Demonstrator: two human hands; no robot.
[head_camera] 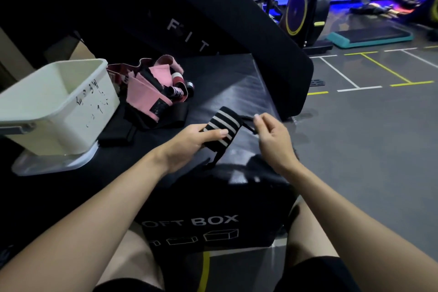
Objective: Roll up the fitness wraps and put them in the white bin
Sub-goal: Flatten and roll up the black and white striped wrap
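Wraps are the business here, and they sit on the largest thing in view: a black padded box (pixel 237 83) marked "SOFT BOX" on its near face, which serves the person as a worktable. On its left side stands the white bin (pixel 54 104), open-topped and resting on what looks like its own clear lid (pixel 57 163), placed within easy reach so finished rolls can be dropped straight in. No wrap can be seen inside it from this angle (the interior is only partly visible).

Just beside the bin, to its right, lies the heap of unrolled wraps (pixel 154 87), pink and black bands tangled together, waiting their turn.

Nearer the person, over the box's front edge, the striped wrap (pixel 222 123) is in hand, black with pale stripes. The left hand (pixel 187 144) grips it, thumb pressed over the stripes and fingers curled beneath, steadying the band so it can be wound. The right hand (pixel 272 137) pinches a thin black cord or loop (pixel 248 127) trailing from the wrap's end, probably drawing it taut; the motion blur there makes the exact grasp hard to read.
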